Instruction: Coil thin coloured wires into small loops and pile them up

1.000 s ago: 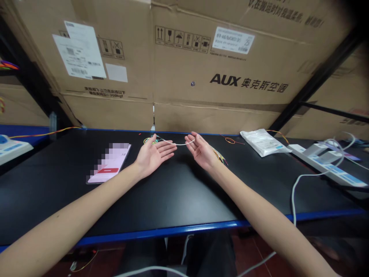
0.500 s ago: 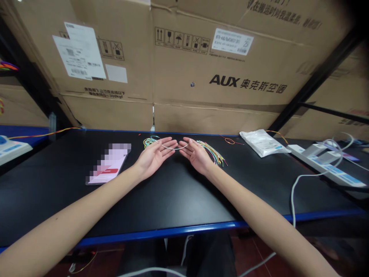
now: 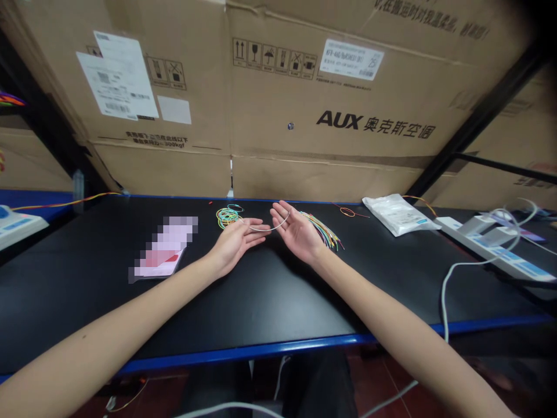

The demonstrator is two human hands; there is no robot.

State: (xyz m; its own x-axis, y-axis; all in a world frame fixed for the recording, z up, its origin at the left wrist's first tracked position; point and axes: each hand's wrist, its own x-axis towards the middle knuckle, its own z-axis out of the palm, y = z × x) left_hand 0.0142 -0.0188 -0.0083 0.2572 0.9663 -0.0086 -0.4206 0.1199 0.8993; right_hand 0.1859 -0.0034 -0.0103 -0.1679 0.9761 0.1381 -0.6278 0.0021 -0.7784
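A thin white wire (image 3: 274,229) bows in a shallow arc between my two hands, above the black tabletop. At its left end, my left hand (image 3: 232,245) pinches the wire by the thumb, palm turned up and the other fingers extended. My right hand (image 3: 300,235) has the other end at its thumb and fingers, its palm facing inward and tilted up. Just beyond my left hand lies a loose coil of coloured wires (image 3: 227,217). Behind my right hand, a bundle of multicoloured wires (image 3: 327,233) fans out on the table, partly hidden by the hand.
A phone (image 3: 162,261), partly pixelated, lies to the left. On the right are a white plastic packet (image 3: 395,215), a power strip (image 3: 491,249) and a white cable (image 3: 444,290) hanging over the blue table edge (image 3: 261,350). A large cardboard box (image 3: 270,168) stands behind.
My left hand has come down and slightly nearer, uncovering more of the coloured coil. My right hand has turned its palm further up. The white wire now slants up towards the right.
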